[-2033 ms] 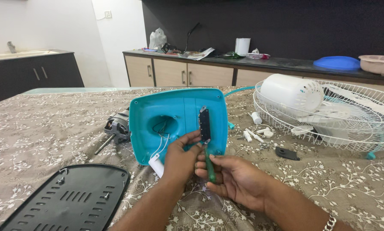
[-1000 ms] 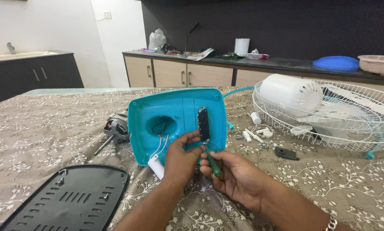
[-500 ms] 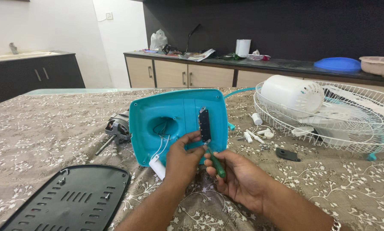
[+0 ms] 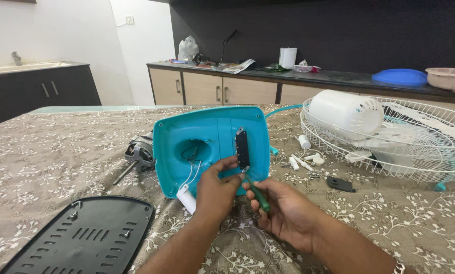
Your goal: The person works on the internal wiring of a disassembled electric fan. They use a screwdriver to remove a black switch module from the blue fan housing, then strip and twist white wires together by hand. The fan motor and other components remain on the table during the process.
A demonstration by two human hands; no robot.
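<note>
Both hands barely shifted; right hand (image 4: 283, 210) edged slightly lower

Left hand (image 4: 215, 190) pinched the black switch strip (image 4: 242, 148) on the turquoise housing (image 4: 212, 144), standing tilted on the desk (image 4: 50, 152); right grip closed around a green-handled screwdriver (image 4: 258, 195), tip at the strip's lower end

Head camera looks down and forward, close over the table (image 4: 45, 152).

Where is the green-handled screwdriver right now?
In the head view, the green-handled screwdriver sits in the right hand near centre, its tip at the bottom of the black switch strip on the teal fan base.
</note>
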